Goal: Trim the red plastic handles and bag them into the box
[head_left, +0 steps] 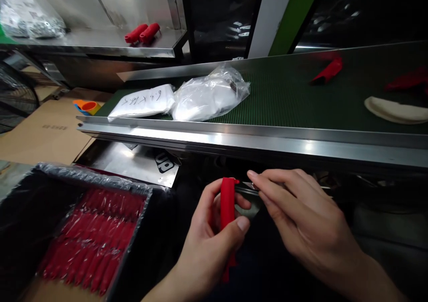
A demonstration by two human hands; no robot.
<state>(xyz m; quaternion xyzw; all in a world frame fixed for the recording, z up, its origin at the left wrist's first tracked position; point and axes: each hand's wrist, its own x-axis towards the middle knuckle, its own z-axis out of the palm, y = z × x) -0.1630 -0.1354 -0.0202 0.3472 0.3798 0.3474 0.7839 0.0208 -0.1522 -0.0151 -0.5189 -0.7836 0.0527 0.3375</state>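
Note:
My left hand grips a red plastic handle sleeve, held upright just below the conveyor's steel rail. My right hand pinches a thin shiny metal piece whose tip sits at the sleeve's top end. Whether the metal is inside the sleeve I cannot tell. At my lower left, a bin lined with dark plastic holds several rows of the same red sleeves.
A green conveyor belt runs across, edged by a steel rail. On it lie two white plastic bags, a red sleeve and a cream pad. Two red sleeves rest on a steel table behind. Cardboard lies at left.

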